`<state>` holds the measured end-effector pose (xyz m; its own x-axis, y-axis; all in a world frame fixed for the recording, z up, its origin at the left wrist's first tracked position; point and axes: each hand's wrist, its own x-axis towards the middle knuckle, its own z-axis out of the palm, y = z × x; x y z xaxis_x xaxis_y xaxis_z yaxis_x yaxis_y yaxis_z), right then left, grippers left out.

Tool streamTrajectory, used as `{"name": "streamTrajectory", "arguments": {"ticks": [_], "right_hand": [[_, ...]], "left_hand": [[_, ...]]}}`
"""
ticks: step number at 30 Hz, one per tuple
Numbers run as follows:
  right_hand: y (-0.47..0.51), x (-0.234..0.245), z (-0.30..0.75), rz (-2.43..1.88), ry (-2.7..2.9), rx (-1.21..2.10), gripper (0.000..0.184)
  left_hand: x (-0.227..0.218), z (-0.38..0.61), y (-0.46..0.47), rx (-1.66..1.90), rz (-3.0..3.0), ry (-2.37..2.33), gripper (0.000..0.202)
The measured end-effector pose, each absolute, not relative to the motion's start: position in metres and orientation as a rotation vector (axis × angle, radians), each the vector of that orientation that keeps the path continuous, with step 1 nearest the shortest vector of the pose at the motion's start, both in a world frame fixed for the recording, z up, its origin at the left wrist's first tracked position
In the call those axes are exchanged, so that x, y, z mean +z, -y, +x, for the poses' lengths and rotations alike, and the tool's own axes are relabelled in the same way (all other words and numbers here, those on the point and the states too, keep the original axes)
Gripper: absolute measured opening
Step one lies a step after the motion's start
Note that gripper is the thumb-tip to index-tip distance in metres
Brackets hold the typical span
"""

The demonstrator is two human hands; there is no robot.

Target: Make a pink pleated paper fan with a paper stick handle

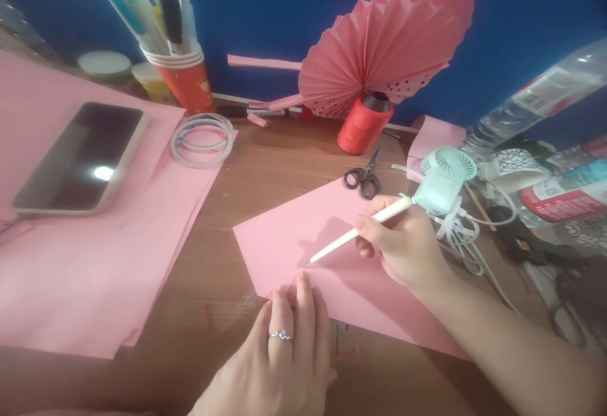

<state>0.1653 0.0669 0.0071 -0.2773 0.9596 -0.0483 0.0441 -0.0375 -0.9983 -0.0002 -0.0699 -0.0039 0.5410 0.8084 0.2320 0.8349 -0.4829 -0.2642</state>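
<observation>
Brown desk (270, 163), blue wall (265, 18) behind, and the white pen (336, 244) is down at the pink sheet (275, 236)!
Right hand (403, 245) pinches the pen between thumb and fingers, its tip just beyond the left hand (291, 346), which lies flat, outstretched fingers close together, over the sheet's near edge; black scissors (365, 176) sit at the far edge, a pleated pink fan (389, 36) beyond.

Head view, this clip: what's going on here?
A person's right hand holds a slim white pen-like tool in a finger grip, its tip at a flat pink paper sheet on the brown wooden desk. The left hand rests fingers-down on the sheet's near edge, close to the tip. Small black-handled scissors lie by the far edge, unheld.
</observation>
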Motion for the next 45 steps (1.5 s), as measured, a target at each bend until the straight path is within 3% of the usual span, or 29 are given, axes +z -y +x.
{"name": "streamTrajectory", "arguments": {"ticks": [45], "right_hand": [[-0.074,-0.005,0.167,-1.165,1.119,1.485,0.025]], "left_hand": [[0.002,-0.007,0.052,-0.109,-2.563,1.157,0.037]]}}
